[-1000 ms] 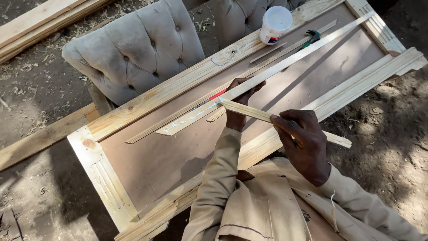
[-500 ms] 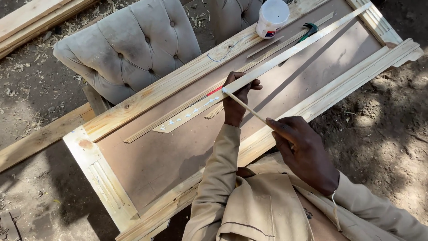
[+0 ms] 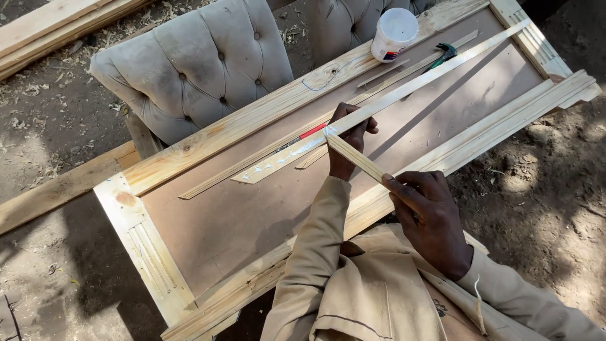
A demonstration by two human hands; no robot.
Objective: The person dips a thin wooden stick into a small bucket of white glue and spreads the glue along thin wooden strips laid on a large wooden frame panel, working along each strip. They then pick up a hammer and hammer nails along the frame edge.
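My left hand (image 3: pixel 349 142) grips a long pale wooden strip (image 3: pixel 404 91) that lies slanted over the brown panel of a wooden door frame (image 3: pixel 246 126). White glue shows on the strip's lower end. My right hand (image 3: pixel 429 215) holds a short wooden strip (image 3: pixel 355 156), whose far tip touches the long strip right by my left fingers. Both sleeves are tan.
A white plastic tub (image 3: pixel 394 34) and a green-handled hammer (image 3: pixel 443 55) sit on the frame's far end. More thin strips (image 3: pixel 252 170) lie on the panel. A tufted grey chair (image 3: pixel 196 69) stands behind the frame, planks (image 3: pixel 57 25) at top left, dirt ground all round.
My right hand has swung the short strip from a flatter angle so its tip meets the long strip at my left hand. The view has shifted slightly.
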